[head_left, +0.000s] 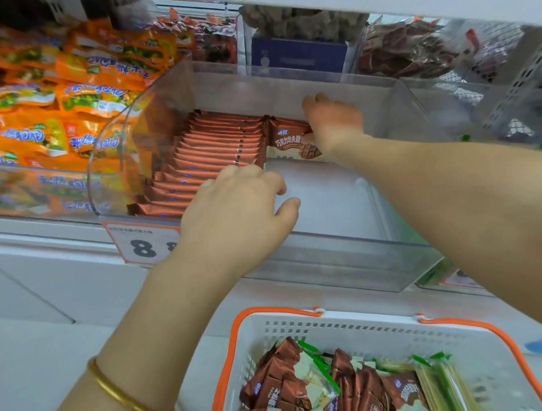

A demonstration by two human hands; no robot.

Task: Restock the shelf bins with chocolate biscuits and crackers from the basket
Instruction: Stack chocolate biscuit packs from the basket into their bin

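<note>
Brown-wrapped chocolate biscuit packets (202,165) stand rowed in clear plastic shelf bin (330,252), left hand (237,207) relaxed against them, right hand (332,120) gripping one flat packet (287,140) at back; releasing could topple row into bare half.

At 10 o'clock we see orange snack packets (73,100) heaped together. At 12 o'clock a blue box (297,55) sits with brown lumpy snacks (301,20) just above it. Dark red packets (413,51) lie at 1 o'clock. A white perforated panel (517,82) stands at 2 o'clock. A price tag (144,243) at 8 o'clock shows a large 8.
</note>
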